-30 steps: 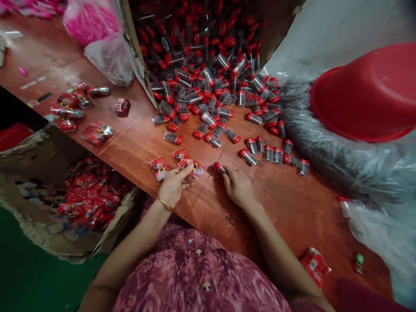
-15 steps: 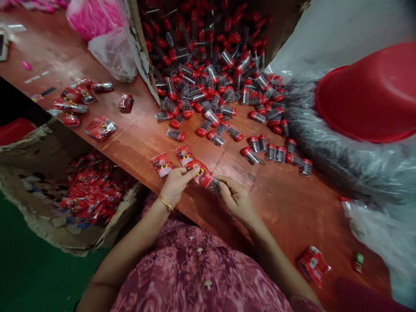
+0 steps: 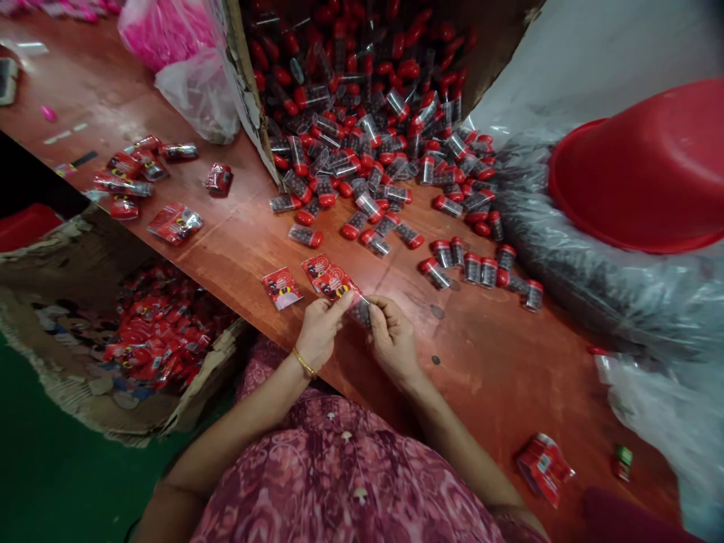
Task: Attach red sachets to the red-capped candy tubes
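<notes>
Both hands are together over the table edge, closed on one small piece. My left hand (image 3: pixel 321 330), with a gold bracelet at the wrist, pinches a red printed sleeve (image 3: pixel 342 288) between thumb and fingers. A clear tube (image 3: pixel 360 310) of dark pellets lies in line with the sleeve, between the hands. My right hand (image 3: pixel 393 338) grips its far end; how far the tube sits inside the sleeve I cannot tell. Just beyond the fingers lies another red printed sleeve (image 3: pixel 314 266), overlapping the held one in view. A separate red sleeve (image 3: pixel 282 288) lies flat to the left.
Red-capped tubes (image 3: pixel 367 202) spill from a cardboard box (image 3: pixel 243 83). Wrapped red packs (image 3: pixel 176 223) lie at the left, above a carton (image 3: pixel 186 407) holding many more. A red tub (image 3: pixel 645 166) stands on a plastic bag (image 3: pixel 566 279) at the right.
My left hand has slid right along the sleeve towards the tube. My right hand has moved left, so the hands are closer together and less of the tube shows.
</notes>
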Demonstrator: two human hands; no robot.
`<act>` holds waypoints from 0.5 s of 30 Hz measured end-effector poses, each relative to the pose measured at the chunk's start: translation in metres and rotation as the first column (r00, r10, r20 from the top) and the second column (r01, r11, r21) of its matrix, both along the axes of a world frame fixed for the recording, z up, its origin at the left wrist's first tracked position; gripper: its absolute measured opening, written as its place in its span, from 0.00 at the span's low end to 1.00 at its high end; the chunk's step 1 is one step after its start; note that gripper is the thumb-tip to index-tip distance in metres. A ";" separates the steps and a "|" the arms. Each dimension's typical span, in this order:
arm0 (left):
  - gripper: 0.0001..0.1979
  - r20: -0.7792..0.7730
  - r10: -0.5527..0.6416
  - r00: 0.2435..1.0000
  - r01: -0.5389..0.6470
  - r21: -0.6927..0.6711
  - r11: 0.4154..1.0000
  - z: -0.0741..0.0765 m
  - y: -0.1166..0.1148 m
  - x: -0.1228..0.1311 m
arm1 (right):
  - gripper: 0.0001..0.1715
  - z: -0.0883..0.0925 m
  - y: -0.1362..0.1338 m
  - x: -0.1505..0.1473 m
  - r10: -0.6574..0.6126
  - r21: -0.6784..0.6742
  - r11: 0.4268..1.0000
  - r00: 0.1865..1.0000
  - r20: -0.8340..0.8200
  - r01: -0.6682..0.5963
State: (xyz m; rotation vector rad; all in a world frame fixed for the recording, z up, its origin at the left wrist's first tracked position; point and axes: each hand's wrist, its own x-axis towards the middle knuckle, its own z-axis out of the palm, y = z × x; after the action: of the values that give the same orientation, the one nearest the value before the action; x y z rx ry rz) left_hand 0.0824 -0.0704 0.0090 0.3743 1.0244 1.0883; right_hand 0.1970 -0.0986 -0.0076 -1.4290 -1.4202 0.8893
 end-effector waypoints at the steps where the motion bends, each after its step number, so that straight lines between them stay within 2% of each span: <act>1: 0.16 0.003 0.000 1.000 0.000 0.000 1.000 -0.001 0.000 0.001 | 0.12 0.001 0.001 -0.001 -0.004 0.014 1.000 1.000 0.002 0.004; 4: 0.16 -0.013 0.015 1.000 -0.014 0.070 0.997 -0.004 -0.003 0.007 | 0.11 0.002 0.002 -0.010 -0.066 0.043 0.997 0.997 -0.042 0.068; 7: 0.15 -0.045 -0.040 0.998 0.046 0.131 0.990 -0.004 -0.006 0.010 | 0.10 -0.003 0.002 -0.020 -0.178 -0.045 0.984 0.948 -0.262 0.172; 9: 0.15 -0.034 -0.075 0.997 0.079 0.130 0.988 -0.003 -0.006 0.009 | 0.10 -0.005 0.000 -0.021 -0.173 -0.129 0.983 0.895 -0.411 0.131; 11: 0.15 -0.007 -0.029 1.000 0.029 0.131 0.991 -0.001 -0.005 0.004 | 0.12 -0.006 -0.002 -0.018 -0.103 -0.156 0.987 0.872 -0.478 0.031; 13: 0.15 -0.005 0.017 1.000 -0.017 0.128 0.992 -0.001 -0.003 0.000 | 0.13 -0.005 -0.004 -0.013 -0.030 -0.144 0.989 0.887 -0.462 -0.041; 15: 0.16 -0.015 -0.022 1.000 0.024 0.111 0.993 -0.001 -0.003 0.000 | 0.13 -0.004 -0.004 -0.009 -0.010 -0.131 0.990 0.915 -0.404 -0.047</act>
State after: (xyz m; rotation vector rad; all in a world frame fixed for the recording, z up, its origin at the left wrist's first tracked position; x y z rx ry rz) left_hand 0.0825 -0.0734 0.0081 0.4831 0.9715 1.1264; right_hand 0.1878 -0.1024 -0.0113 -1.2395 -1.0760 1.2362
